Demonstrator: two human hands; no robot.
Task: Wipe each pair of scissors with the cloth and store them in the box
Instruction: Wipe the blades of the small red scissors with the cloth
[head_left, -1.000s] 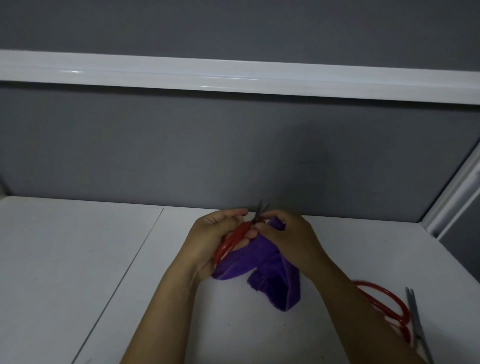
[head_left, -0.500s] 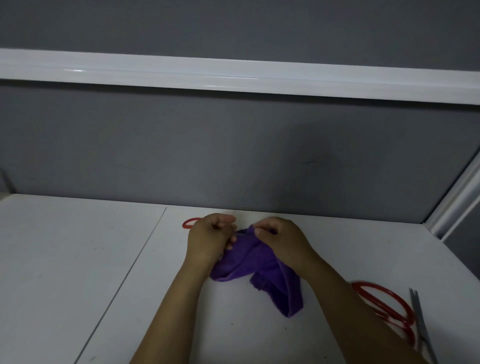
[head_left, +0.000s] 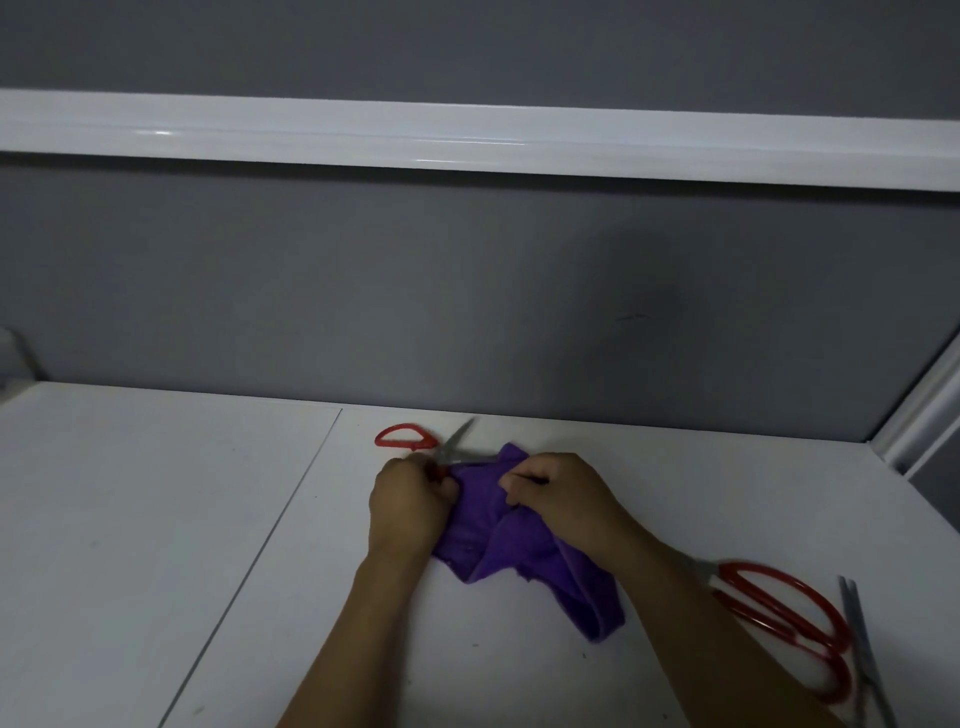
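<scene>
The small pair of red-handled scissors (head_left: 448, 453) sits near the back of the white tabletop (head_left: 156, 519), its steel blades spread apart: one points up toward the grey partition wall (head_left: 467, 291), the other runs into the crumpled purple cloth (head_left: 519, 545). One red loop shows to the left. Your left hand (head_left: 405, 506) is closed around the other handle. Your right hand (head_left: 558, 499) is curled shut, pinching the cloth at the lower blade. A larger pair of red-handled scissors (head_left: 779, 613) lies beside your right forearm, with a slim grey metal pair (head_left: 862, 649) just beyond.
</scene>
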